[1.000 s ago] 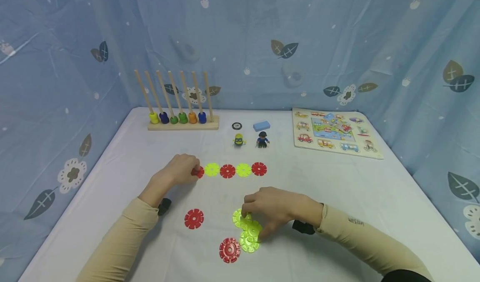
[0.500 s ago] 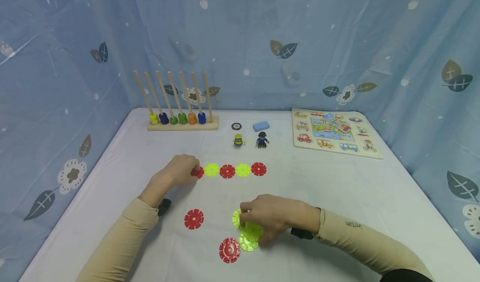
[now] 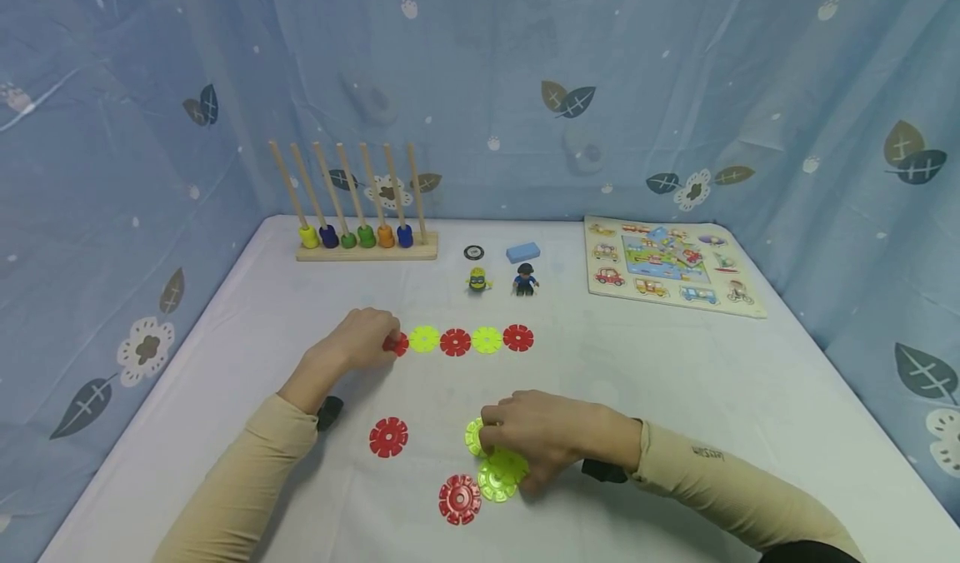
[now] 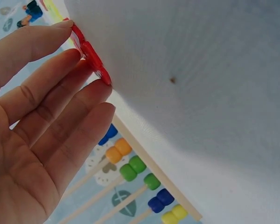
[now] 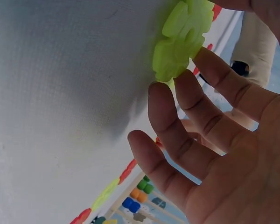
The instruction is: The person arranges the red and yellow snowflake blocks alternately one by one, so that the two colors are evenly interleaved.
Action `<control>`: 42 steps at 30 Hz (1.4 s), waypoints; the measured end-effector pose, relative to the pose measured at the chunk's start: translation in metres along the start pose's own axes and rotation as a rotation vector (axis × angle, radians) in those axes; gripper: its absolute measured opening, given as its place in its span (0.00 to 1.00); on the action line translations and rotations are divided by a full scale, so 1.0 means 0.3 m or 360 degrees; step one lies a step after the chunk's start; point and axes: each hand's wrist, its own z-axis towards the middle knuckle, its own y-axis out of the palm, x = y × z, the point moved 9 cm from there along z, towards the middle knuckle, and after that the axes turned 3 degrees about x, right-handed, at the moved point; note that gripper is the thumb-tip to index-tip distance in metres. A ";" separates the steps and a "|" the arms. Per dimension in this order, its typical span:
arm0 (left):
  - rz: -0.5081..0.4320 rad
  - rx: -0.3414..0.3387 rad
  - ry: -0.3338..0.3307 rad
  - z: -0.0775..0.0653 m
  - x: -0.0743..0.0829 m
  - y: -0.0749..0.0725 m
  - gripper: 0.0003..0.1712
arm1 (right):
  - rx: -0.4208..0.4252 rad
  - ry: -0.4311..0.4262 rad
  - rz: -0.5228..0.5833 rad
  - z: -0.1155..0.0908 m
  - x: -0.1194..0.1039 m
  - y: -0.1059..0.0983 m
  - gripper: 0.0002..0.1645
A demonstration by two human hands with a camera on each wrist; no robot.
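Note:
At the left end of a row of toothed plastic discs, my left hand [image 3: 360,336] holds a red snowflake disc [image 4: 94,58] flat on the cloth, thumb at one edge and fingers at the other. The row runs on in alternating yellow and red, ending with a red disc [image 3: 518,337]. Nearer the front, my right hand [image 3: 536,430] grips a yellow snowflake disc [image 5: 184,39] by its rim, partly hidden in the head view. Other yellow discs [image 3: 495,485] overlap beneath it. Two loose red discs lie close by, one [image 3: 388,437] to the left and one [image 3: 460,499] in front.
A wooden bead rack [image 3: 366,251] stands at the back left. Near the back middle are a black round token [image 3: 473,252], a blue block [image 3: 522,252], a yellow figure [image 3: 477,280] and a dark figure [image 3: 525,280]. A vehicle puzzle board [image 3: 645,288] lies back right.
My right hand has shifted slightly toward the front and its fingers have drawn in over the yellow discs. The left hand and the row stay where they were.

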 end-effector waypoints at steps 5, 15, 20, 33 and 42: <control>-0.0001 0.0000 0.0014 0.004 0.002 0.000 0.10 | -0.0023 0.0099 0.0093 -0.017 0.034 -0.012 0.28; 0.0005 0.0007 0.0015 0.001 0.001 0.000 0.09 | 0.0015 0.0481 0.0277 -0.075 0.227 -0.037 0.28; -0.0003 0.0014 0.0016 -0.003 0.004 -0.004 0.09 | 0.0049 0.0615 0.0347 -0.102 0.331 -0.035 0.27; 0.0006 0.0040 0.0036 -0.005 0.010 -0.007 0.10 | 0.0171 0.0772 0.0389 -0.131 0.578 -0.050 0.27; -0.0015 0.0020 0.0002 -0.007 0.001 -0.002 0.10 | 0.0188 0.0795 0.0429 -0.112 0.621 -0.037 0.28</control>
